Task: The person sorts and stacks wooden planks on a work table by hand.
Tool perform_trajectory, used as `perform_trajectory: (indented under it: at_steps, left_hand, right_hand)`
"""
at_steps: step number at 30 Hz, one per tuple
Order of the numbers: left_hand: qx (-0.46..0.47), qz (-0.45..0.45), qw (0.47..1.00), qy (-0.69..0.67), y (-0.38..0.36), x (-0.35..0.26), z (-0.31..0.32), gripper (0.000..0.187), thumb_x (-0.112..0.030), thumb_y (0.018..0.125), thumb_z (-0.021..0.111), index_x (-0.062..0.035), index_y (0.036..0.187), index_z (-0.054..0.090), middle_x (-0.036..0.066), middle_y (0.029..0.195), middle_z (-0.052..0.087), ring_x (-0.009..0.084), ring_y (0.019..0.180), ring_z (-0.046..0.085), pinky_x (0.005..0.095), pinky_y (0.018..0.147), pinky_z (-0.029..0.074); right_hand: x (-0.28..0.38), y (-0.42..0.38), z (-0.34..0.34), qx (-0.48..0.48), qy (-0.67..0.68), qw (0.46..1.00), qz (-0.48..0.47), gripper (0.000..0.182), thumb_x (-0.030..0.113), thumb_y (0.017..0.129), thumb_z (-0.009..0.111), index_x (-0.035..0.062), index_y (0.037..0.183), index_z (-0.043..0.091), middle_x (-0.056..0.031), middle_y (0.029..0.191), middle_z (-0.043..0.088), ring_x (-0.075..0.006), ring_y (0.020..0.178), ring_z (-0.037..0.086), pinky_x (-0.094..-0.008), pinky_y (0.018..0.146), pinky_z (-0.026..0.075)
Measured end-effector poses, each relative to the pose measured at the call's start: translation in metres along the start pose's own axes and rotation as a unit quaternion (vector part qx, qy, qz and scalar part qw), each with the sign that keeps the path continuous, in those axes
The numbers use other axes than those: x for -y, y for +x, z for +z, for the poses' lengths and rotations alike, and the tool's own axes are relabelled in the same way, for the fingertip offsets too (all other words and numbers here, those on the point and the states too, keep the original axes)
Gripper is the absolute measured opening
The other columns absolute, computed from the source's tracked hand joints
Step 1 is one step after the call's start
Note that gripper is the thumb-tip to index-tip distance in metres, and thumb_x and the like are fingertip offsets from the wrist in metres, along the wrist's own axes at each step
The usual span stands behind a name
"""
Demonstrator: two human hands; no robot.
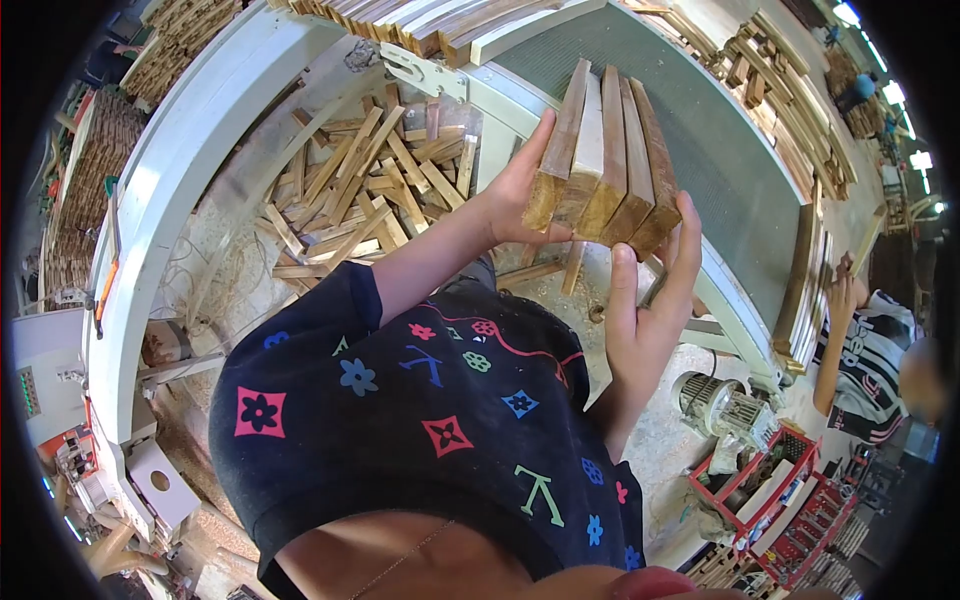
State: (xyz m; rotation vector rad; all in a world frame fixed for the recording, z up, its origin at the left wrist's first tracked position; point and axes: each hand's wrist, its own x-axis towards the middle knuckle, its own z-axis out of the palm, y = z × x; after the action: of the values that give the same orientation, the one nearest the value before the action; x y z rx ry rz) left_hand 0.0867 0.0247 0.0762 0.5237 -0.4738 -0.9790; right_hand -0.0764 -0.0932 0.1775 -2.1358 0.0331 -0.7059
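Several wooden strips (610, 165) stand side by side in a bundle between my two hands, cut ends toward me and far ends over the green conveyor belt (690, 150). My left hand (512, 200) presses the bundle's left side, thumb along the outer strip and fingers underneath, partly hidden. My right hand (652, 310) is closed on the right near corner, its thumb against the lower end and its fingers along the outer side. The strips vary from pale to dark brown.
Loose offcuts (370, 190) lie piled on the floor at left. A row of strips (430, 25) sits at the belt's far end. Beside the belt at right are more strips (805, 280), another person (870, 350), a motor (720, 400) and red crates (770, 500). A white frame (180, 130) curves at left.
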Motion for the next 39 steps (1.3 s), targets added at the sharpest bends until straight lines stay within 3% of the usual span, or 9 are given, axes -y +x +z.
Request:
perform_trajectory:
  at_steps: [4, 7, 14, 19, 24, 29, 33, 37, 39]
  left_hand:
    - [0.134, -0.059, 0.955, -0.257, -0.004, -0.006, 0.018, 0.076, -0.068, 0.096, 0.031, -0.0182, 0.154, 0.027, 0.008, 0.151, 0.041, 0.0255, 0.139, 0.040, 0.0490, 0.119, 0.025]
    - [-0.062, -0.040, 0.993, -0.097, -0.008, -0.003, 0.034, 0.086, -0.077, 0.092, 0.018, -0.0172, 0.153, 0.031, 0.012, 0.150, 0.041, 0.0293, 0.135, 0.045, 0.0492, 0.111, 0.037]
    - [-0.046, -0.022, 0.986, -0.161, -0.020, 0.021, 0.023, 0.083, -0.071, 0.095, 0.025, -0.0109, 0.152, 0.030, 0.015, 0.147, 0.044, 0.0300, 0.132, 0.048, 0.0476, 0.111, 0.039]
    - [-0.144, -0.053, 0.979, -0.133, -0.047, 0.059, 0.001, 0.082, -0.072, 0.095, 0.020, -0.0144, 0.153, 0.028, 0.012, 0.149, 0.043, 0.0277, 0.134, 0.047, 0.0463, 0.112, 0.039]
    - [-0.188, -0.117, 0.971, -0.087, -0.065, 0.084, -0.029, 0.082, -0.073, 0.095, 0.020, -0.0161, 0.153, 0.030, 0.011, 0.148, 0.045, 0.0265, 0.133, 0.048, 0.0469, 0.110, 0.040]
    - [-0.155, -0.109, 0.962, -0.197, -0.072, 0.118, -0.061, 0.089, -0.078, 0.091, 0.023, -0.0126, 0.150, 0.038, 0.013, 0.143, 0.051, 0.0269, 0.127, 0.053, 0.0449, 0.108, 0.042]
    - [-0.098, -0.141, 0.970, -0.170, -0.072, 0.131, -0.078, 0.103, -0.085, 0.084, 0.024, -0.0055, 0.149, 0.035, 0.020, 0.141, 0.050, 0.0330, 0.124, 0.055, 0.0486, 0.103, 0.046]
    - [-0.036, -0.156, 0.974, -0.158, -0.076, 0.116, -0.060, 0.111, -0.088, 0.080, 0.025, -0.0010, 0.148, 0.034, 0.024, 0.137, 0.051, 0.0375, 0.121, 0.056, 0.0524, 0.099, 0.048]
    - [-0.035, -0.154, 0.970, -0.182, -0.075, 0.113, -0.051, 0.104, -0.085, 0.084, 0.025, -0.0046, 0.149, 0.035, 0.022, 0.137, 0.052, 0.0362, 0.121, 0.057, 0.0507, 0.100, 0.047]
  right_hand:
    - [-0.004, 0.001, -0.003, -0.012, -0.075, 0.993, -0.095, 0.066, 0.009, 0.086, 0.069, 0.0030, 0.145, 0.039, -0.0187, 0.146, 0.044, -0.0332, 0.130, 0.047, -0.0430, 0.105, 0.040]
    - [-0.001, 0.000, -0.003, 0.005, -0.168, 0.972, -0.166, 0.070, 0.009, 0.075, 0.078, 0.0095, 0.138, 0.048, -0.0152, 0.141, 0.046, -0.0329, 0.126, 0.048, -0.0438, 0.103, 0.040]
    - [-0.014, -0.019, 0.000, -0.011, -0.397, 0.879, -0.263, 0.044, 0.020, 0.072, 0.078, 0.0265, 0.114, 0.066, -0.0015, 0.120, 0.057, -0.0212, 0.116, 0.052, -0.0437, 0.100, 0.039]
    - [-0.008, -0.026, 0.008, -0.072, -0.072, 0.945, -0.311, 0.053, 0.026, 0.071, 0.081, 0.0193, 0.119, 0.059, -0.0042, 0.122, 0.063, -0.0245, 0.108, 0.061, -0.0453, 0.099, 0.041]
    - [-0.035, -0.017, 0.017, 0.039, -0.140, 0.968, -0.206, 0.071, 0.025, 0.061, 0.085, 0.0063, 0.124, 0.056, -0.0107, 0.127, 0.061, -0.0287, 0.105, 0.064, -0.0450, 0.092, 0.046]
    - [-0.008, 0.035, -0.037, -0.474, 0.271, 0.837, -0.032, 0.061, 0.054, 0.100, 0.040, 0.0091, 0.141, 0.040, -0.0145, 0.111, 0.059, -0.0245, 0.082, 0.062, -0.0403, 0.071, 0.058]
    - [-0.177, 0.052, -0.124, -0.072, 0.626, 0.777, 0.015, 0.051, 0.043, 0.099, 0.047, 0.0129, 0.139, 0.041, -0.0076, 0.085, 0.049, -0.0172, 0.066, 0.052, -0.0334, 0.052, 0.049]
    - [-0.231, 0.066, -0.056, -0.012, 0.705, 0.686, 0.179, 0.041, 0.038, 0.099, 0.050, 0.0140, 0.132, 0.046, -0.0098, 0.095, 0.056, -0.0164, 0.067, 0.053, -0.0299, 0.056, 0.048]
    - [-0.213, 0.055, 0.003, -0.173, 0.443, 0.833, 0.281, 0.038, 0.041, 0.101, 0.047, 0.0119, 0.125, 0.052, -0.0112, 0.105, 0.060, -0.0171, 0.075, 0.059, -0.0302, 0.063, 0.051]
